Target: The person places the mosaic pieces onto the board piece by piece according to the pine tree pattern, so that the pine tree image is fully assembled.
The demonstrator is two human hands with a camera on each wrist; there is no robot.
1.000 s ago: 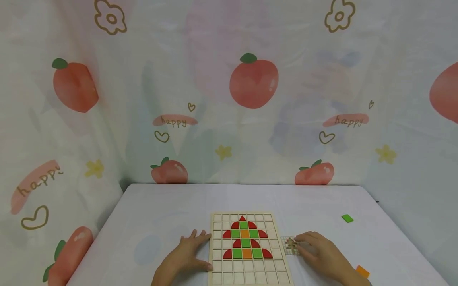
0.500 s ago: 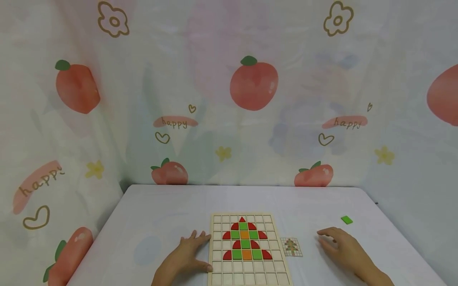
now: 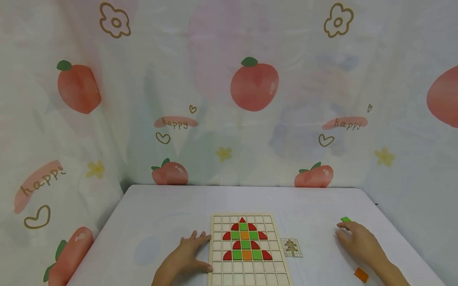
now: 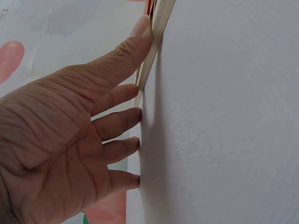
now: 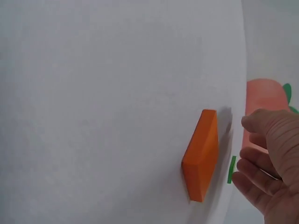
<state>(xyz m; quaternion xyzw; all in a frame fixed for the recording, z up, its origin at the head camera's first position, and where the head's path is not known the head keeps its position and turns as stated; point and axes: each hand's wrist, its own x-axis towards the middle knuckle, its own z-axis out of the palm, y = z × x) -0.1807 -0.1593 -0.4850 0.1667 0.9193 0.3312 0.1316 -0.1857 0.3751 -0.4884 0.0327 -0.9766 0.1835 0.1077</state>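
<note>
A wooden grid board (image 3: 252,267) lies on the table, with red, green and orange pieces set in a tree shape. My left hand (image 3: 186,252) rests along its left edge, thumb and fingers spread; the left wrist view shows the thumb (image 4: 140,37) against the board's side. Over on the right, my right hand (image 3: 361,244) hovers just in front of a green tile (image 3: 345,219), partly covering it. Its fingers are loosely bent and hold nothing that I can see. Close to the right wrist lies an orange square tile (image 3: 361,275), large in the right wrist view.
A small pattern card (image 3: 291,248) with a printed tree lies against the board's right side. The white table (image 3: 171,198) meets a fabric backdrop (image 3: 214,79) printed with fruit, hearts and flowers at its back and sides.
My right hand has left the pattern card and moved right to the green tile. The card is uncovered. My left hand stays at the board's edge.
</note>
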